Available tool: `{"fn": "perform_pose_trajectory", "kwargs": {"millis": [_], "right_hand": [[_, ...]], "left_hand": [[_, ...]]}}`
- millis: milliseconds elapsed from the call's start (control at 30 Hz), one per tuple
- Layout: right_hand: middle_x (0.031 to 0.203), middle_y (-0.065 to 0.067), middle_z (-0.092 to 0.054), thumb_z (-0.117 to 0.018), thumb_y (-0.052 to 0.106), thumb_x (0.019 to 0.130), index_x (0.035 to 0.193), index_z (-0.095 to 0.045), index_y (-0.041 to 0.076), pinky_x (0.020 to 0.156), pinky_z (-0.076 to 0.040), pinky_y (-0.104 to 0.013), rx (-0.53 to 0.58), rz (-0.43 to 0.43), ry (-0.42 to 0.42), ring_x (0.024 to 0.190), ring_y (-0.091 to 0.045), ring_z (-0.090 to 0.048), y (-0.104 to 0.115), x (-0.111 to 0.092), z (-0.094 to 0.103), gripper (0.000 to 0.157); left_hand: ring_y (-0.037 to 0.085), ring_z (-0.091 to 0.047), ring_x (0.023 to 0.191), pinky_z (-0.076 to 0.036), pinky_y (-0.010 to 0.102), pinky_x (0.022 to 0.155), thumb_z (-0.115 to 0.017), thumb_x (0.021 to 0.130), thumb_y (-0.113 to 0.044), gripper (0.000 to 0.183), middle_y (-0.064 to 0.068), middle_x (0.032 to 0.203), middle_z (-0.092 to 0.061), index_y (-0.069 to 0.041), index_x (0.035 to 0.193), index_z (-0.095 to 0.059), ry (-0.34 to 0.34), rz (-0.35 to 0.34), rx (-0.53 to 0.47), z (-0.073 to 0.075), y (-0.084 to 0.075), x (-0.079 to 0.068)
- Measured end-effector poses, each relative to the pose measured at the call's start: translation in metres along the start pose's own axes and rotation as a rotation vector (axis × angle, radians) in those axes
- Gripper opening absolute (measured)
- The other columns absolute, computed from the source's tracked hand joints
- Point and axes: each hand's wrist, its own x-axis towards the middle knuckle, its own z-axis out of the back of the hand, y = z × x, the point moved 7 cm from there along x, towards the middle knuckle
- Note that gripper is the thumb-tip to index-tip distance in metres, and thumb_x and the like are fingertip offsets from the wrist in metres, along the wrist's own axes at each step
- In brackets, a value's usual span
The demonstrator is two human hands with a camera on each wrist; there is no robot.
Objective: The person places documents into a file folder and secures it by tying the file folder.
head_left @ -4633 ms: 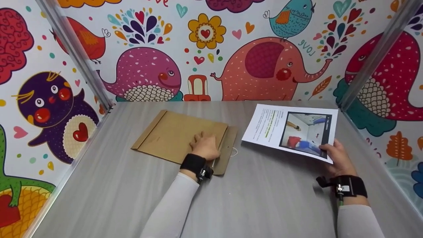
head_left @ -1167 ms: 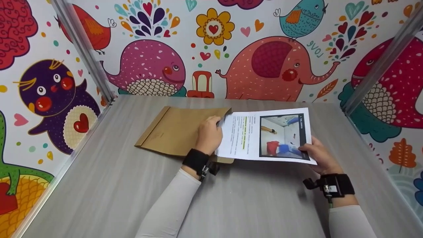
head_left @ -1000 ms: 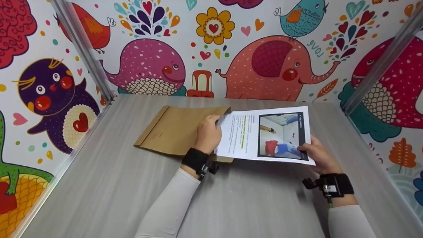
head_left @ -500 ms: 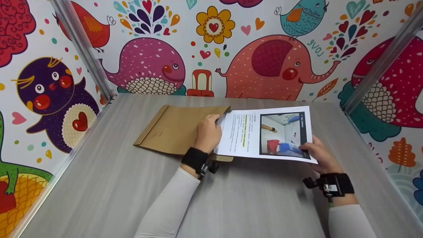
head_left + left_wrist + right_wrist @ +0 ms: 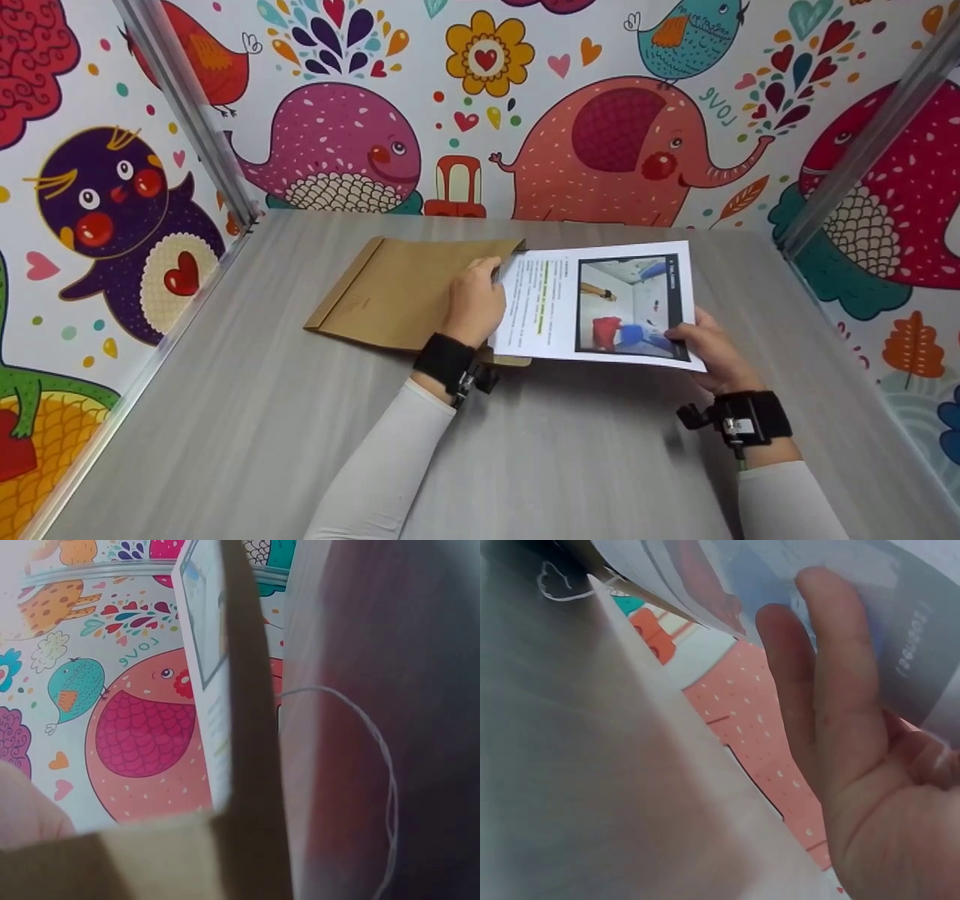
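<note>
A brown kraft envelope lies on the grey table, its mouth facing right and raised a little. My left hand grips the envelope at that mouth; in the left wrist view the brown edge fills the middle, with a white string looping beside it. My right hand pinches the right end of printed white paper, thumb on top and fingers below. The paper's left end meets the mouth, partly behind my left hand; how far in it reaches I cannot tell. Fingers support its underside in the right wrist view.
The grey table runs back to a wall printed with cartoon animals. Metal posts stand at the back corners. Part of the envelope flap shows under the paper.
My right hand has brought the paper left to the envelope mouth, inching further left in the last half second. My left hand, earlier lying on the envelope, now grips its raised mouth.
</note>
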Motion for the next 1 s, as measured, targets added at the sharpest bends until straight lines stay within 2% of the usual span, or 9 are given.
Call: {"fn": "perform_pose_trajectory", "kwargs": {"millis": [233,367,467,633,767,867,1000], "right_hand": [[0.111,-0.002,-0.071,-0.048,-0.004,0.093,0.153,-0.025,0.008,0.082,-0.06,-0.034,-0.04,-0.024,-0.049,0.097,-0.019,-0.072,-0.021,0.01,-0.037,0.065],[0.11,-0.002,-0.07,-0.047,-0.004,0.092,0.153,-0.025,0.006,0.084,-0.06,-0.035,-0.046,-0.025,-0.068,0.097,-0.019,-0.071,-0.034,0.014,-0.06,0.066],[0.111,-0.002,-0.069,-0.047,-0.004,0.091,0.153,-0.027,0.004,0.083,-0.059,-0.033,-0.093,-0.013,-0.104,0.095,-0.017,-0.071,-0.04,0.016,-0.07,0.066],[0.118,-0.012,-0.067,-0.05,-0.004,0.089,0.15,-0.034,0.001,0.08,-0.056,-0.025,-0.274,0.019,-0.211,0.09,-0.011,-0.068,-0.044,0.018,-0.072,0.064],[0.129,-0.023,-0.059,-0.052,-0.003,0.089,0.149,-0.035,0.0,0.079,-0.053,-0.022,-0.371,0.022,-0.281,0.089,-0.008,-0.064,-0.047,0.02,-0.067,0.062],[0.119,-0.016,-0.064,-0.053,0.001,0.092,0.143,-0.039,0.0,0.074,-0.053,-0.021,-0.348,-0.011,-0.324,0.084,-0.007,-0.063,-0.047,0.02,-0.062,0.053],[0.088,0.003,-0.063,-0.052,0.003,0.092,0.127,-0.044,0.001,0.058,-0.048,-0.02,-0.212,-0.046,-0.387,0.065,-0.005,-0.057,-0.046,0.017,-0.054,0.036]], "left_hand": [[0.024,-0.06,0.127,-0.046,0.039,0.109,-0.052,0.095,0.0,0.039,0.011,0.136,-0.064,-0.003,0.133,-0.062,-0.003,-0.015,0.021,-0.001,-0.007,-0.005],[0.028,-0.062,0.124,-0.046,0.041,0.108,-0.054,0.092,0.001,0.039,0.01,0.132,-0.067,-0.004,0.129,-0.065,-0.014,-0.055,0.062,-0.006,-0.021,-0.012],[0.029,-0.063,0.12,-0.048,0.042,0.105,-0.057,0.09,0.0,0.038,0.009,0.129,-0.069,-0.006,0.126,-0.068,-0.018,-0.078,0.1,-0.014,-0.034,-0.019],[0.028,-0.065,0.116,-0.05,0.042,0.1,-0.06,0.089,-0.002,0.037,0.006,0.127,-0.07,-0.008,0.125,-0.069,0.017,-0.089,0.13,-0.031,-0.052,-0.033],[0.028,-0.064,0.118,-0.049,0.044,0.1,-0.061,0.09,-0.005,0.038,0.006,0.13,-0.069,-0.009,0.127,-0.068,0.051,-0.106,0.161,-0.041,-0.057,-0.037],[0.028,-0.063,0.12,-0.047,0.044,0.104,-0.06,0.09,-0.006,0.039,0.006,0.132,-0.068,-0.009,0.128,-0.067,0.067,-0.089,0.153,-0.04,-0.052,-0.034],[0.029,-0.063,0.12,-0.045,0.045,0.105,-0.059,0.091,-0.004,0.039,0.007,0.132,-0.068,-0.009,0.129,-0.067,0.042,-0.054,0.116,-0.032,-0.044,-0.028]]}}
